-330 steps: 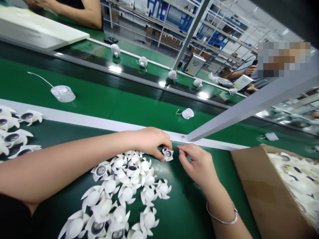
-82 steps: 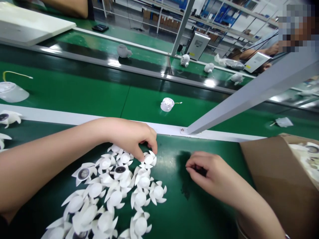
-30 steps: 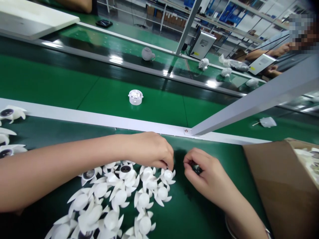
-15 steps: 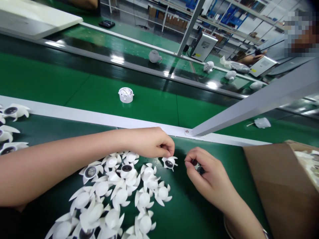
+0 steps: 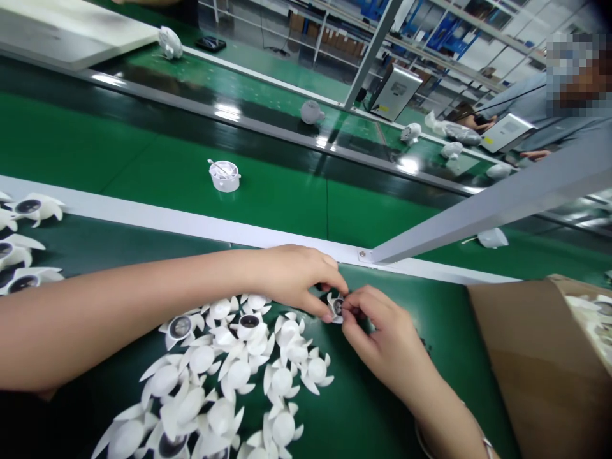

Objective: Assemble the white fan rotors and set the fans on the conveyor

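A small white fan blade [image 5: 336,308] with a dark hub stands just above the green table, its open side turned toward me. My left hand [image 5: 306,280] grips it at the rim between thumb and fingers. My right hand [image 5: 377,325] is closed in a pinch right at the hub; whatever sits between its fingertips is hidden. Many similar white fan blades [image 5: 282,382] lie in a loose pile below my left forearm, some with dark hubs facing up.
More fan blades [image 5: 36,207] lie at the left edge. A cardboard box [image 5: 507,357] with white parts stands at right. Beyond the white rail, a green conveyor [image 5: 272,197] carries a round white housing [image 5: 224,176]. A slanted metal post [image 5: 478,204] rises at right; a person works behind it.
My right hand has moved left to meet the fan blade. My left hand has lifted the blade slightly to the right. The white housing has shifted left along the conveyor.
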Demonstrator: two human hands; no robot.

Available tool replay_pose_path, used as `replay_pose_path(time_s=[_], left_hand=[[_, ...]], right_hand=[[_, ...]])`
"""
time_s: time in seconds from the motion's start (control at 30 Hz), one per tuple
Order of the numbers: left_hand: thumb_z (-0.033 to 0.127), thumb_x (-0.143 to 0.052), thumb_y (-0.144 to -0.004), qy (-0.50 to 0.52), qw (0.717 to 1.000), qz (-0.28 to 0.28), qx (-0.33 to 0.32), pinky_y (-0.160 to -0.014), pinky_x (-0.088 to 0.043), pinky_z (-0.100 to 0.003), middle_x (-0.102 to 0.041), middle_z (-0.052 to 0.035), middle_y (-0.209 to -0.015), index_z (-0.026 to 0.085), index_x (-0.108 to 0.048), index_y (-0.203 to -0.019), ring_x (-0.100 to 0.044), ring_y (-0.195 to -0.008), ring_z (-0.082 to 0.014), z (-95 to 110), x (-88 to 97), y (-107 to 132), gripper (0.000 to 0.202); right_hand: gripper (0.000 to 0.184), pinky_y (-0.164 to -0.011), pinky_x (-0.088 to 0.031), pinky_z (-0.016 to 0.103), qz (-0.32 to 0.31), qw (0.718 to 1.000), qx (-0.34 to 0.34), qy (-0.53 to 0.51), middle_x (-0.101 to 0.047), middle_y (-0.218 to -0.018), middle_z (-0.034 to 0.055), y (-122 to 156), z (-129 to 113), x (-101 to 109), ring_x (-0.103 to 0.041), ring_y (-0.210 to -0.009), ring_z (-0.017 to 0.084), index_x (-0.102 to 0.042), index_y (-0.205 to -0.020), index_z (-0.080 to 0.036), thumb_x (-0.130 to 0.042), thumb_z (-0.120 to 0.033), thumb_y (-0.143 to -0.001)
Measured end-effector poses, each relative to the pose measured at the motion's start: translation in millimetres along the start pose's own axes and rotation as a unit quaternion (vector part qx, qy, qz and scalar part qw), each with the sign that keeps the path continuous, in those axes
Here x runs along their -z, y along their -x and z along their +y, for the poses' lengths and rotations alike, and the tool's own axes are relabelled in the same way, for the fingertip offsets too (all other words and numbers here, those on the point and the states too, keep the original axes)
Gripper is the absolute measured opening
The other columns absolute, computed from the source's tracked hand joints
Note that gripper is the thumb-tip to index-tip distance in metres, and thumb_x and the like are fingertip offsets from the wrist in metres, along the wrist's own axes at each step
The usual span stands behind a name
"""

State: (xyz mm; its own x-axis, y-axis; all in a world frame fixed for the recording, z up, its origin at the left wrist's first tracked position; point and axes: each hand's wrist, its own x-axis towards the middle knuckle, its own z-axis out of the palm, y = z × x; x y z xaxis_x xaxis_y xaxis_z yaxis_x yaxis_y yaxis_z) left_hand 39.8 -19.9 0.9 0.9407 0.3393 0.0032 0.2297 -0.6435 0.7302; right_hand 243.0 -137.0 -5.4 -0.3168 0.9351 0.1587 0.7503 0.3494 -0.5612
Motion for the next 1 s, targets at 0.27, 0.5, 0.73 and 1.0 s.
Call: replay_pose_path(time_s=[0.27,0.5,0.73,1.0], left_hand=[[0.034,-0.074,-0.082,-0.008,1.000,0.018,-0.001,-0.068,-0.039,-0.023,-0.068,0.0014,-0.095,0.026,-0.074,-0.107,-0.060,-0.082,-0.0129,-6,-6.5,-4,0.026],[0.036,-0.075,-0.080,-0.009,0.999,0.020,0.023,-0.067,-0.039,-0.024,-0.069,0.0018,-0.095,0.028,-0.074,-0.106,-0.061,-0.085,-0.0142,-3,-5.9,-3,0.027],[0.035,-0.077,-0.079,0.002,0.999,0.010,0.041,-0.066,-0.038,-0.023,-0.070,0.0014,-0.094,0.027,-0.075,-0.107,-0.060,-0.082,-0.0128,0,-3.4,-4,0.029],[0.036,-0.077,-0.078,0.059,0.997,-0.021,0.053,-0.061,-0.038,-0.021,-0.071,0.0010,-0.093,0.026,-0.075,-0.111,-0.057,-0.071,-0.0099,-4,2.0,-2,0.034]], right_hand=[[0.011,-0.064,-0.044,0.026,0.053,0.991,-0.008,0.119,-0.059,-0.079,0.0018,1,-12,-9,-0.057,-0.068,0.014,-0.058,-0.083,-0.019,-0.052,-0.014,-0.090],[0.016,-0.062,-0.044,0.028,0.024,0.970,0.057,0.235,-0.061,-0.079,0.0042,4,-15,-5,-0.058,-0.067,0.016,-0.062,-0.083,-0.018,-0.049,-0.014,-0.092],[0.023,-0.065,-0.044,0.036,-0.016,0.929,0.163,0.332,-0.065,-0.079,0.0068,16,-31,3,-0.061,-0.070,0.022,-0.069,-0.103,-0.011,-0.052,-0.006,-0.089],[0.021,-0.074,-0.051,0.037,0.196,0.938,-0.109,0.265,-0.070,-0.103,0.0089,-2,65,64,-0.065,-0.078,0.022,-0.069,-0.106,-0.019,-0.056,-0.026,-0.091]])
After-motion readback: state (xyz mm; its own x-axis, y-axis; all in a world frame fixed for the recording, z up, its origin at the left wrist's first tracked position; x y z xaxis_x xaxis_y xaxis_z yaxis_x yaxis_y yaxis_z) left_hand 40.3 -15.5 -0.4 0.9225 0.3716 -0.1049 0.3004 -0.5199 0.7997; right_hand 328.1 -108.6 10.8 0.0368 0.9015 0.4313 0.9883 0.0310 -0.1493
